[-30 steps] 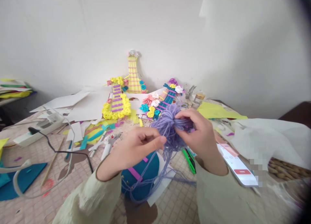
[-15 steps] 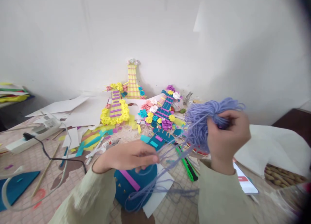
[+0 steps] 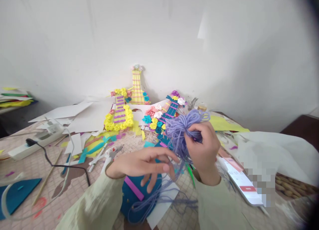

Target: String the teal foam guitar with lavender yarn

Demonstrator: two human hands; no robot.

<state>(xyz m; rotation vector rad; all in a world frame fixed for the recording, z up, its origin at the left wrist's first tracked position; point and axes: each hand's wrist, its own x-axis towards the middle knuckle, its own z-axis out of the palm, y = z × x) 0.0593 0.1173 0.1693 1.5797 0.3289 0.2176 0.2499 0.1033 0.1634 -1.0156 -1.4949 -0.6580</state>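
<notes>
Lilac yarn (image 3: 183, 128) is bunched just above the middle of the table. The right hand (image 3: 203, 150) is closed around that bundle, fingers wrapped over its top, and the looped ends fan out to the left. Loose strands hang down from it and cross the left hand (image 3: 147, 162). They trail onto a teal foam shape (image 3: 134, 193), which lies on a white sheet (image 3: 163, 205) at the table's near edge. The left hand is held low with its fingers spread among the strands. It is smeared by motion from where I watch, so I cannot tell whether any finger pinches a strand.

The table (image 3: 32, 170) has a pale pink covering with a small grid pattern, and it is crowded. Three paper guitars lean at the white wall (image 3: 159, 34): a tall yellow guitar (image 3: 137, 87), a flower-rimmed guitar (image 3: 121, 112) in front of it, and a blue guitar (image 3: 170, 110) to their right. Large white boards (image 3: 74, 112) lie to the left of them, with coloured paper scraps strewn in front.

A white glue gun (image 3: 109, 153) lies just left of the left hand. Farther left, a power strip (image 3: 35, 142) holds a plug, and its black cable (image 3: 64, 165) curves toward me. A phone (image 3: 239, 181) with a lit screen lies just right of the right wrist. A green cutter (image 3: 191, 172) shows partly between the two hands. At the far right a crumpled white sheet (image 3: 269, 147) lies over a woven basket (image 3: 291, 183).
</notes>
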